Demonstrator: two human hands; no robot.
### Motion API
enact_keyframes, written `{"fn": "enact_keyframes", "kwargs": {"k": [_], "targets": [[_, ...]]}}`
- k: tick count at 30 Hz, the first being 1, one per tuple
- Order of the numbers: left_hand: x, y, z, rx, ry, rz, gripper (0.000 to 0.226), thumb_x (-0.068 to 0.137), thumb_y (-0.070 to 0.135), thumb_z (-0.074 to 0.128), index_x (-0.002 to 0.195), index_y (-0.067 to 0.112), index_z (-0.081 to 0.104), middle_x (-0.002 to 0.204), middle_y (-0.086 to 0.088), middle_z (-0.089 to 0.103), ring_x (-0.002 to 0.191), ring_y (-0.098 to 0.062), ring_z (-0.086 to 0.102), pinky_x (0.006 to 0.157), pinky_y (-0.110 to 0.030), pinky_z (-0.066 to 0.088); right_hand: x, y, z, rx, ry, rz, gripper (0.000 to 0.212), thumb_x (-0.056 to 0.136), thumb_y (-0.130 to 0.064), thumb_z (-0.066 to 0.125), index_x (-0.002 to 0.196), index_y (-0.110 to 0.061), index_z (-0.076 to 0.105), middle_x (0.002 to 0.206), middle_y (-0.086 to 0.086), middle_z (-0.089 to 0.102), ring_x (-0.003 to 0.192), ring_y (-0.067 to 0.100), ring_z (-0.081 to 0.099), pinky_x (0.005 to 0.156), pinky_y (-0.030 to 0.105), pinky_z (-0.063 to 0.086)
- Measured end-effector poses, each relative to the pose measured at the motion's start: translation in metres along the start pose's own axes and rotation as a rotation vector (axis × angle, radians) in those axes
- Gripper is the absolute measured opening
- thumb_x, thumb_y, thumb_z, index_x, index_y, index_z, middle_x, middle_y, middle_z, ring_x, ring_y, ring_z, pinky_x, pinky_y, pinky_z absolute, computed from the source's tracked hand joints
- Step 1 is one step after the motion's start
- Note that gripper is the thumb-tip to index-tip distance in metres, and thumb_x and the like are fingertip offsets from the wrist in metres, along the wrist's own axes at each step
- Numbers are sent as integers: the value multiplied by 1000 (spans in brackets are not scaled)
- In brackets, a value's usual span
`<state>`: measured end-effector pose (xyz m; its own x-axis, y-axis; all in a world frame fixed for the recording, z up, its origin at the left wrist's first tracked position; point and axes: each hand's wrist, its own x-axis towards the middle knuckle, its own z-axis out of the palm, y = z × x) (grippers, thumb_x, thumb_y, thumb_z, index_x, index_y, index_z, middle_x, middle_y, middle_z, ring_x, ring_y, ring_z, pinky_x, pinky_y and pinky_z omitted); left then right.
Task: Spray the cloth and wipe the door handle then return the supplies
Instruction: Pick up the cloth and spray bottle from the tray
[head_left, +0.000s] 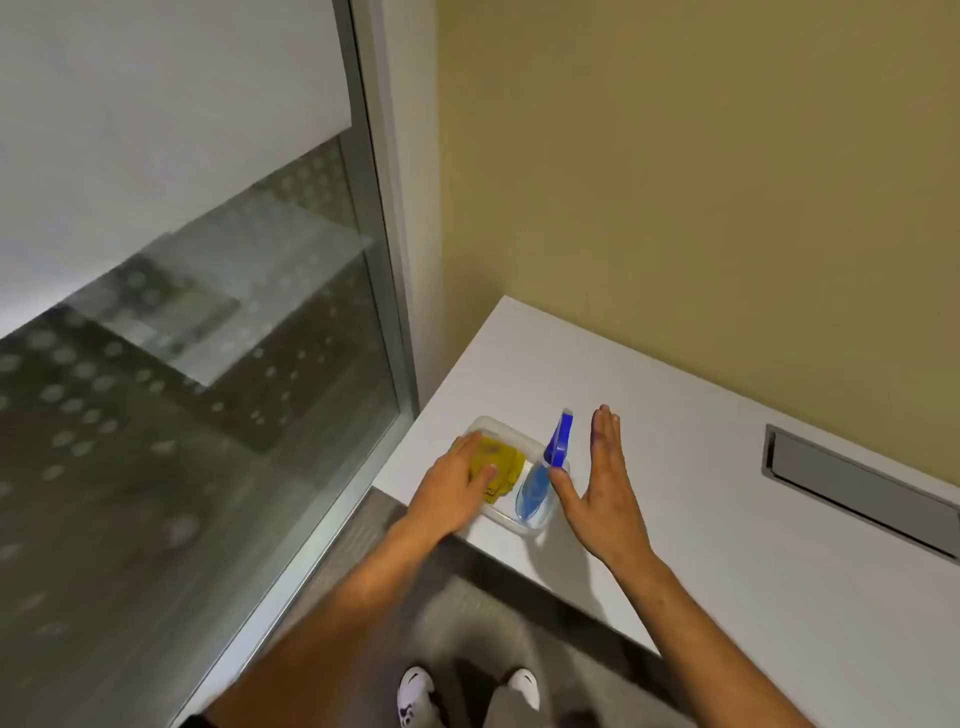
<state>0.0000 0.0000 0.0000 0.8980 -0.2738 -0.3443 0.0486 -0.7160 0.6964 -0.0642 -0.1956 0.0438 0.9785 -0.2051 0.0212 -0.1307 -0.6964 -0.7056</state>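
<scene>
A clear plastic tray (506, 521) sits at the near left corner of a white table (727, 493). Inside it lie a crumpled yellow cloth (504, 465) and a blue spray bottle (545, 475) with a dark blue trigger head. My left hand (452, 491) rests on the cloth's left part, fingers flat over it; whether it grips the cloth is unclear. My right hand (602, 488) is open just right of the bottle, thumb close to the bottle's neck, fingers straight and pointing away. The door handle is out of view.
A glass panel with frosted dots and a metal frame (379, 291) stands left of the table. A yellow wall (701, 182) backs the table. A grey cable hatch (857, 488) is set in the tabletop at right. My shoes (415, 696) show on the floor below.
</scene>
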Motion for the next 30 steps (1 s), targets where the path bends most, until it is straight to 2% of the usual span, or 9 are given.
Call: {"fn": "enact_keyframes", "kwargs": {"k": [4, 8, 11, 14, 16, 19, 23, 27, 30], "targets": [[55, -18, 21, -84, -64, -143, 60, 108, 44, 46, 163, 22, 38, 159, -9, 53, 141, -31, 57, 120, -46, 44, 22, 28, 18, 48, -118, 129, 95, 87, -56, 59, 157, -35, -3, 169, -10, -3, 148, 2, 2, 109, 25, 23], [102, -40, 51, -17, -131, -237, 55, 109, 34, 48, 159, 13, 44, 156, -15, 54, 142, -35, 54, 119, -41, 42, 41, 54, 44, 120, -162, 62, 98, 85, -28, 78, 152, -32, 6, 165, -4, 13, 150, 17, 21, 116, 31, 27], [127, -50, 74, 21, -136, -291, 41, 107, 27, 50, 144, 11, 58, 140, -17, 65, 126, -34, 64, 102, -35, 50, 49, 73, 60, 210, -214, 182, 101, 82, -27, 80, 157, -20, 13, 163, 5, 29, 145, 19, 35, 104, 15, 32], [143, -58, 92, 138, -120, -297, 36, 109, 21, 46, 141, 9, 58, 136, -16, 67, 124, -32, 66, 107, -40, 52, 57, 90, 72, 264, -176, 238, 96, 81, -27, 80, 157, -15, 22, 155, 7, 43, 137, 26, 47, 104, 33, 46], [152, -61, 100, 165, -80, -344, 42, 112, 22, 36, 148, 7, 51, 144, -16, 62, 131, -33, 61, 115, -43, 48, 63, 96, 76, 327, -153, 216, 93, 80, -30, 80, 155, -17, 26, 146, -2, 51, 125, 21, 54, 101, 38, 51], [161, -62, 109, 270, -31, -351, 52, 112, 17, 36, 162, 4, 30, 155, -18, 49, 138, -33, 56, 116, -41, 47, 70, 100, 82, 392, -144, 173, 79, 81, -29, 79, 148, -23, 38, 111, -27, 62, 97, 8, 63, 85, 20, 55], [162, -58, 114, 283, -84, -375, 49, 110, 15, 43, 157, 4, 37, 156, -18, 43, 141, -32, 49, 116, -41, 46, 72, 90, 84, 442, -80, 169, 58, 88, -24, 72, 131, -49, 44, 114, -39, 61, 111, -4, 63, 84, 12, 53], [156, -46, 95, 50, -48, -373, 44, 106, 25, 49, 147, 8, 45, 138, -17, 61, 125, -34, 64, 109, -44, 53, 74, 80, 73, 506, -10, 157, 46, 83, -23, 65, 125, -29, 48, 99, -13, 70, 92, 12, 71, 85, 37, 61], [143, -26, 64, -73, -51, -284, 53, 94, 41, 68, 136, 11, 55, 129, -10, 65, 116, -29, 68, 99, -36, 57, 83, 55, 43, 585, 44, 150, 59, 71, -46, 75, 119, -18, 53, 89, -23, 70, 85, -1, 69, 84, 28, 60]]}}
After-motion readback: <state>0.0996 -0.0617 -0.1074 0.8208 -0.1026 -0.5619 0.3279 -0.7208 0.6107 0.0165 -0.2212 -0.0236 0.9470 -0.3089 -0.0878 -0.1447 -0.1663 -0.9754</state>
